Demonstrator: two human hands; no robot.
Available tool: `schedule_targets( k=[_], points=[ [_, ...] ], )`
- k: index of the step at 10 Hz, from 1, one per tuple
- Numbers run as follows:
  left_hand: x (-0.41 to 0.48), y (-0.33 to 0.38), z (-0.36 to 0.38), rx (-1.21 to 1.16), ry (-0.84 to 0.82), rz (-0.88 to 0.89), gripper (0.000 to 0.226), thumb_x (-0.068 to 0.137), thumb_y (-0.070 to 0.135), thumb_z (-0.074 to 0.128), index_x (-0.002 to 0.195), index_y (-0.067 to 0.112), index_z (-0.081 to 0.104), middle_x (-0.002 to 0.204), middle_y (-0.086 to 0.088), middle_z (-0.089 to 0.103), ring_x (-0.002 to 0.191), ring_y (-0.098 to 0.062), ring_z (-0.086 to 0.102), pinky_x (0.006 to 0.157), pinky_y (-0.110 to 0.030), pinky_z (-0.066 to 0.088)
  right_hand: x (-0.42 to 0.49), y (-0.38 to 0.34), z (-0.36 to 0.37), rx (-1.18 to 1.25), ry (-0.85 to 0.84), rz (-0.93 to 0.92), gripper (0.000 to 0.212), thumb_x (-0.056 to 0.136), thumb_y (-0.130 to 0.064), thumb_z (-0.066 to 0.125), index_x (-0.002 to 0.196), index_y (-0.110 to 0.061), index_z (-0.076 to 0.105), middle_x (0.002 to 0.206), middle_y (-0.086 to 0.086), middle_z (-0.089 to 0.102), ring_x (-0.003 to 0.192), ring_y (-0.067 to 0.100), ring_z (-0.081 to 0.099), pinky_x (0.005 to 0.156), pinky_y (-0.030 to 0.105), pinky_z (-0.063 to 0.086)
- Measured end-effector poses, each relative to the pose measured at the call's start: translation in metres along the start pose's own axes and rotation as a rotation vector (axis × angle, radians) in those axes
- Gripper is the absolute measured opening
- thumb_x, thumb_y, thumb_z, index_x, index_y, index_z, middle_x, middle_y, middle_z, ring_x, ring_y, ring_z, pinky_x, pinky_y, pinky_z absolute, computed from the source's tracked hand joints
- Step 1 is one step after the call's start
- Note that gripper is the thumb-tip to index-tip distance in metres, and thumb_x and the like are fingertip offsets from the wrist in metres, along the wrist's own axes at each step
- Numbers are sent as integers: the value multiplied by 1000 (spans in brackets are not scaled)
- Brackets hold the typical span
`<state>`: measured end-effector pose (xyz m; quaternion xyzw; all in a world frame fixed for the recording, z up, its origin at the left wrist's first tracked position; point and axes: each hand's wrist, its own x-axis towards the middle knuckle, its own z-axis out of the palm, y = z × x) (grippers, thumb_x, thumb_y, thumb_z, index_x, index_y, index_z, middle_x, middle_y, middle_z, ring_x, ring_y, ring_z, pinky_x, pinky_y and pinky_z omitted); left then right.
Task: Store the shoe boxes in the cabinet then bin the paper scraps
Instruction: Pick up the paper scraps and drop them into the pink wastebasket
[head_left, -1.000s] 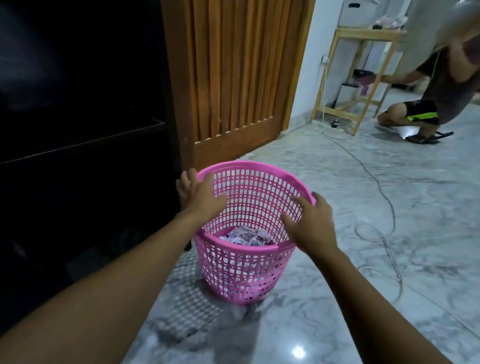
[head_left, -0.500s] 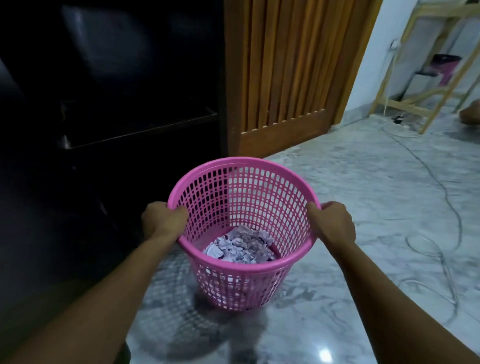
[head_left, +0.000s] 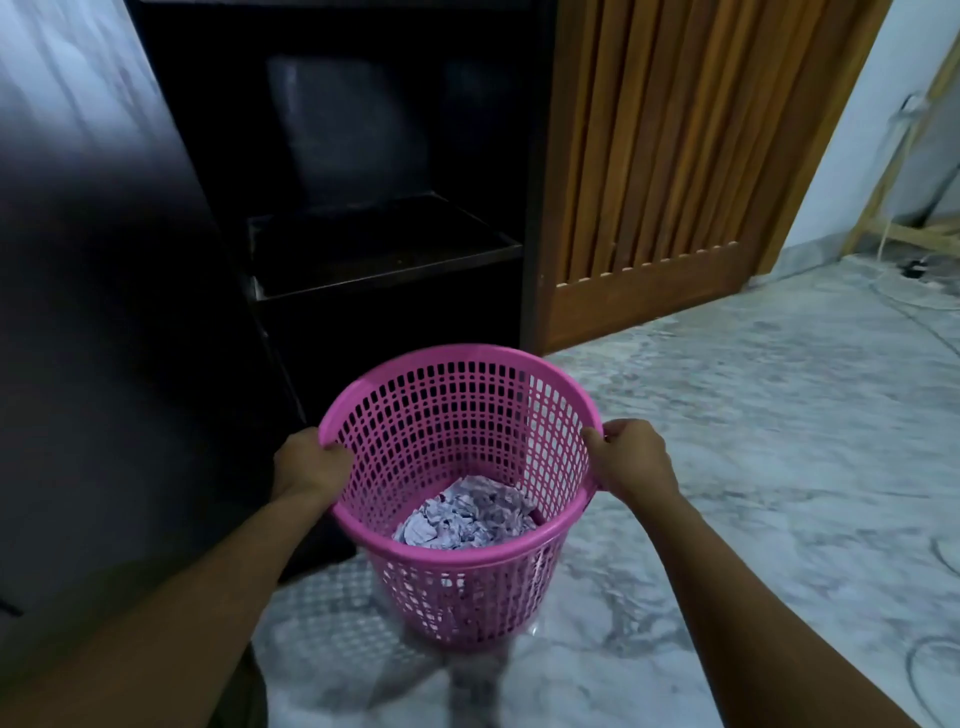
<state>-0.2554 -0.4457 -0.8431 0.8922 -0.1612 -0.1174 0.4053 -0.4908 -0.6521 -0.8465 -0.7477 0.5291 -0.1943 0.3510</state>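
A pink perforated plastic bin (head_left: 457, 358) is in front of me over the marble floor, held by both hands. My left hand (head_left: 309, 462) grips its left rim. My right hand (head_left: 631, 460) grips the right rim. Crumpled paper scraps (head_left: 467, 517) lie at the bottom of the bin. The dark cabinet (head_left: 363, 156) stands open just behind the bin, with a shelf (head_left: 384, 260) visible inside; its interior is too dark to make out any shoe boxes.
The cabinet's dark door (head_left: 93, 312) stands open on my left. A slatted wooden door (head_left: 670, 171) is to the right of the cabinet. A cable (head_left: 930, 665) curls on the marble floor (head_left: 753, 415) at the right. A wooden rack leg (head_left: 893, 171) is at far right.
Both hands went from resting near the bin's rim to gripping it. The bin now looks lifted and closer to the cabinet opening, and my view has turned left toward the cabinet.
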Motion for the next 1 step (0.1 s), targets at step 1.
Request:
schedule_targets(
  k=[1],
  points=[
    [0,11,-8,81,-54,1,23,91,17,52,98,1,66,68,-10,63,50,-20,59,45,-23,47,4,-9,0,60,-72,18,35,97,-29,55,92,1,72,79,16,73,71,33,72,71,48,62]
  ],
)
